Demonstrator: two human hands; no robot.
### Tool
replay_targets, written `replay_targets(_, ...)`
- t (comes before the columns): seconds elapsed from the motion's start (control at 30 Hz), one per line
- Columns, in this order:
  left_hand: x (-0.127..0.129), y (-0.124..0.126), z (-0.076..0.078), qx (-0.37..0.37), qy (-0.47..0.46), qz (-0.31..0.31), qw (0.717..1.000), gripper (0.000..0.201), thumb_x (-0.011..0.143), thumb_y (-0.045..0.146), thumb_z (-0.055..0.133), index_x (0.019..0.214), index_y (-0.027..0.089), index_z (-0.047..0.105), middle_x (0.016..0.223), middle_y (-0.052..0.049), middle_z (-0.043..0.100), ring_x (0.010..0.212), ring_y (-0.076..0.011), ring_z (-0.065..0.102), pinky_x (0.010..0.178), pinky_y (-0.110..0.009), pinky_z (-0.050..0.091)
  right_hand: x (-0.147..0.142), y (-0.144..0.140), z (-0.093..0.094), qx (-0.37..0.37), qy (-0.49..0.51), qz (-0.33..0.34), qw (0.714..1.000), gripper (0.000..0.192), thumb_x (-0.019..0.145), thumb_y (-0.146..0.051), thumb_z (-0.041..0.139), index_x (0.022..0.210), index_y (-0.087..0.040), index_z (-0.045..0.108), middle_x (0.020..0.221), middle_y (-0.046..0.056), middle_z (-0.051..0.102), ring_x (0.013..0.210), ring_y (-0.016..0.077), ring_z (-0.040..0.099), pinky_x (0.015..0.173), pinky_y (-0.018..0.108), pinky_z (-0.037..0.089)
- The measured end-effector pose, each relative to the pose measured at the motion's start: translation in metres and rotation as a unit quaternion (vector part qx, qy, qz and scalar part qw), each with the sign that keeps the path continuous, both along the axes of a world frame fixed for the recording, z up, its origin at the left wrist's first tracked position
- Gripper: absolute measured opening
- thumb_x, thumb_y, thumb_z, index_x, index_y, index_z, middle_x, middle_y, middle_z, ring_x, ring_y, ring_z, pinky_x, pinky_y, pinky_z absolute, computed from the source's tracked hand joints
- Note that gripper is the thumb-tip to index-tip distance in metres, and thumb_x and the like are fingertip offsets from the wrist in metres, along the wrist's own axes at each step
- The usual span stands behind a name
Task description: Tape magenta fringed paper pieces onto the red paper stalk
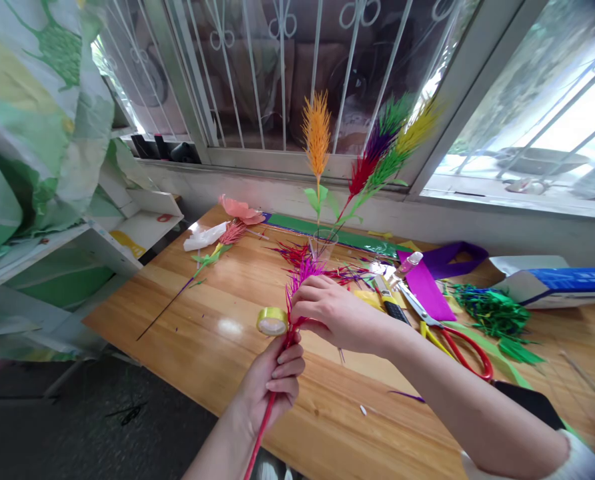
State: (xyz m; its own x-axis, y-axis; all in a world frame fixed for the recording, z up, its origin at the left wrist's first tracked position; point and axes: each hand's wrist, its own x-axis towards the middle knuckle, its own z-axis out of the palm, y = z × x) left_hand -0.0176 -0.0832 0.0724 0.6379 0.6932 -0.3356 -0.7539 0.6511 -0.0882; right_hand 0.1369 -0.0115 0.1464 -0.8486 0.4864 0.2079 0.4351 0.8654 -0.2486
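Left hand [272, 383]: grip clenched around the red stem [263, 427], fingers curled over it and knuckles facing the camera, low at the near edge of the table [212, 347].
Right hand [335, 313]: comes in from the right with the forearm crossing the table; its grip is closed on the stem just below the magenta fringe [302, 277], fingers wrapped over the top.
Stem: thin, red, running from the bottom of the view up through the left hand to the right hand, tilted slightly to the right.
Magenta fringe: a tuft of thin paper strips at the top of the stem, poking out above the right hand.
Tape roll [271, 321]: yellowish, lying flat on the table, just left of the stem between the two hands.
Scissors [452, 340]: red-handled, lying open-side up on the table to the right of the right wrist.
Purple paper [430, 287]: a strip lying beyond the scissors.
Green fringe scraps [492, 317]: piled at the right of the table.
Glass [323, 245]: clear, standing behind the hands, holding finished fringed stalks, an orange stalk [316, 137] upright and others in red, purple, green and yellow leaning right.
Pink paper flower [240, 209]: at the far left corner of the table, well apart from the hands.
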Motion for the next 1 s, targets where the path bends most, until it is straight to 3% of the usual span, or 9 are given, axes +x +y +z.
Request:
replay_targets(0.33,0.002,0.000,-0.001,0.014,-0.018,0.019,1.000,0.017,0.088,0.019,0.037,0.089,0.008,0.050,0.054,0.007,0.030,0.038,-0.0004,0.033,0.025,-0.002,0.022,0.001,0.001,0.011,0.032,-0.039,0.012,0.999,0.014,0.082,-0.015,0.049,0.076,-0.017,0.062,0.078,0.005,0.059,0.084,0.0163,0.044,0.077,0.031,0.032)
replay_targets(0.67,0.001,0.006,-0.004,0.030,0.059,0.017,0.998,0.017,0.086,0.022,0.041,0.083,0.009,0.053,0.052,0.008,0.027,0.036,-0.0006,0.029,0.023,-0.004,0.019,-0.010,0.002,0.016,0.091,-0.087,0.026,0.992,0.012,0.079,-0.015,0.051,0.073,-0.016,0.061,0.075,0.005,0.058,0.082,0.0175,0.043,0.075,0.031,0.031)
replay_targets(1.0,-0.002,0.004,-0.003,0.052,0.001,0.033,0.998,0.028,0.090,0.022,0.027,0.084,0.007,0.050,0.053,0.007,0.028,0.037,-0.0007,0.031,0.024,-0.003,0.021,-0.014,0.003,0.027,0.092,-0.102,0.039,0.990,0.012,0.080,-0.013,0.050,0.073,-0.016,0.059,0.071,0.004,0.060,0.081,0.0174,0.045,0.077,0.030,0.032)
